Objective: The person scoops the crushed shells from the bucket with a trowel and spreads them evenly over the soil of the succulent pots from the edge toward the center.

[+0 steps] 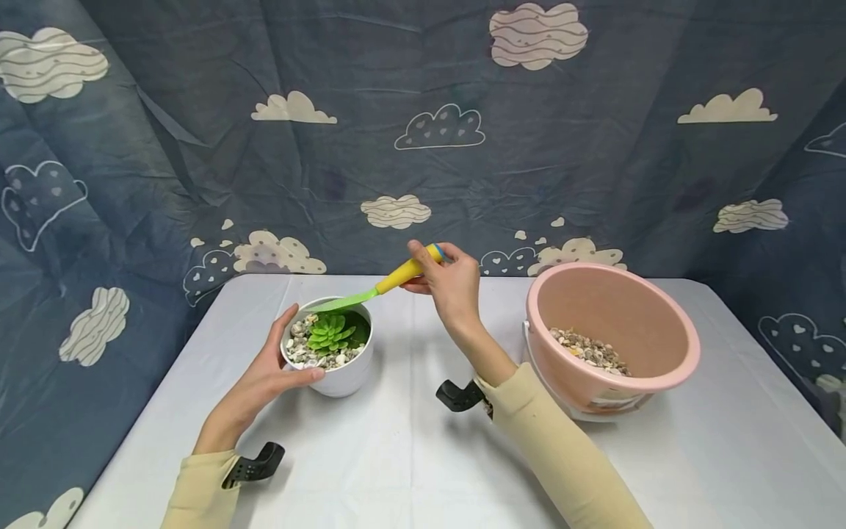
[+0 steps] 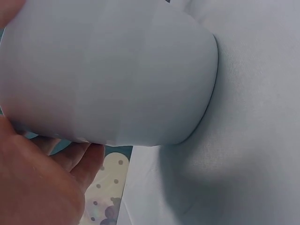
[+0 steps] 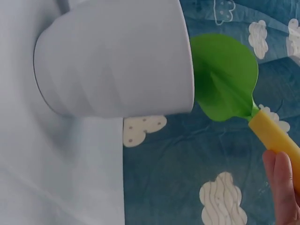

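Observation:
A white flowerpot [image 1: 340,378] stands on the table at left centre, with a green succulent [image 1: 330,334] and pale pebbles [image 1: 304,351] inside. My left hand [image 1: 267,378] grips the pot from its left side, thumb along the front and fingers around the back. In my right hand [image 1: 456,283] is a garden trowel [image 1: 399,278] with a yellow handle and a green blade. The trowel's blade [image 3: 225,77] reaches over the pot's rim, tilted down above the succulent. In the left wrist view the fingers press against the pot's wall [image 2: 112,70].
A pink bucket [image 1: 611,294] with pebbles [image 1: 591,351] at its bottom stands on the right, beyond my right forearm. A white cloth covers the table [image 1: 370,463]. Behind it hangs a dark blue curtain [image 1: 449,184] with cloud prints. Black wrist mounts [image 1: 254,466] stick out from both sleeves.

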